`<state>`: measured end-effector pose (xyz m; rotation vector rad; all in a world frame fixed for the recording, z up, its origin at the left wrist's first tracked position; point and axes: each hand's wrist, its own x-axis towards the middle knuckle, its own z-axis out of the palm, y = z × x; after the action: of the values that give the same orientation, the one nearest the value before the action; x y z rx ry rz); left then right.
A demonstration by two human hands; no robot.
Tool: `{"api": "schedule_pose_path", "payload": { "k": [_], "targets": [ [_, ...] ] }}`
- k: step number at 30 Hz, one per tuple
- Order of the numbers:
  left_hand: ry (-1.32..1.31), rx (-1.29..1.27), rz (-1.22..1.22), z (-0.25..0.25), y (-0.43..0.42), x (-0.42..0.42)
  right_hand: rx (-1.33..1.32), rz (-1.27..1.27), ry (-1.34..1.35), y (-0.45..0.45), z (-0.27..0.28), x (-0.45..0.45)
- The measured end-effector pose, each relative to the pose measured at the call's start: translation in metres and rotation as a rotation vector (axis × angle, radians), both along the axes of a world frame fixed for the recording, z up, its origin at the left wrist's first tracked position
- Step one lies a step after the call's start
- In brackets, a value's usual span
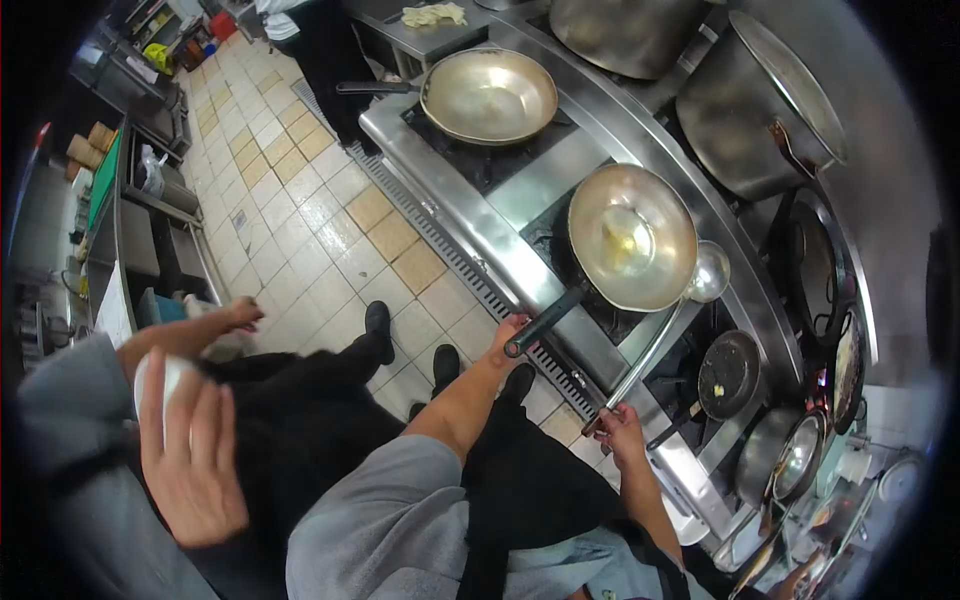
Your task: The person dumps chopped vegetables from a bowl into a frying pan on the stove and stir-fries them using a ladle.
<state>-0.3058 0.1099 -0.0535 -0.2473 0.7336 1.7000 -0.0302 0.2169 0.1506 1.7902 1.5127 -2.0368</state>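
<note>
My right hand (pixel 622 432) is closed around the end of a ladle's long handle. The ladle (pixel 650 355) slants up to the right, its bowl beside the rim of a wok-like frying pan (pixel 620 215). A little oily yellow liquid lies in that pan, which sits on a burner. Its black handle (pixel 548 322) points toward me. My left hand (pixel 506 338) is at the stove's front edge, right by the handle's end. Its fingers are bent and partly hidden behind the handle, so what they grip is unclear.
Another frying pan (pixel 490 95) stands on the far burner, a small black pan (pixel 728 375) on the near one. Large pots (pixel 760 120) line the back. A co-worker's hand (pixel 190 450) is close on my left; another person (pixel 320 70) stands beyond the stove.
</note>
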Motion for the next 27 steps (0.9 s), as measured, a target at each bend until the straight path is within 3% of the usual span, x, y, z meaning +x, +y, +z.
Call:
{"api": "schedule_pose_path", "payload": {
  "k": [2,5,7,11,14,17,24,27],
  "targets": [
    [0.125,0.271,0.073,-0.016,-0.001,0.004,-0.066,-0.073,0.050,0.002,-0.017,0.004],
    [0.016,0.106,0.112,0.014,-0.001,0.004,-0.162,-0.152,0.157,0.005,-0.013,0.000],
    [0.073,0.244,0.190,0.016,-0.003,0.012,-0.212,-0.188,0.249,0.007,-0.004,-0.004],
    [-0.017,0.206,0.163,0.020,-0.002,0.009,-0.260,-0.271,0.458,0.016,0.033,-0.006],
    [0.453,-0.160,0.008,0.015,0.004,0.010,-0.209,-0.352,0.471,0.024,0.055,-0.004],
    [0.273,-0.094,0.004,-0.015,-0.001,0.006,-0.137,-0.386,0.467,0.028,0.075,-0.003],
    [0.352,-0.078,-0.058,-0.028,-0.003,0.005,-0.108,-0.411,0.452,0.027,0.075,0.012],
    [0.200,-0.087,-0.084,-0.031,0.000,0.003,-0.109,-0.395,0.436,0.025,0.070,0.018]
  ]
}}
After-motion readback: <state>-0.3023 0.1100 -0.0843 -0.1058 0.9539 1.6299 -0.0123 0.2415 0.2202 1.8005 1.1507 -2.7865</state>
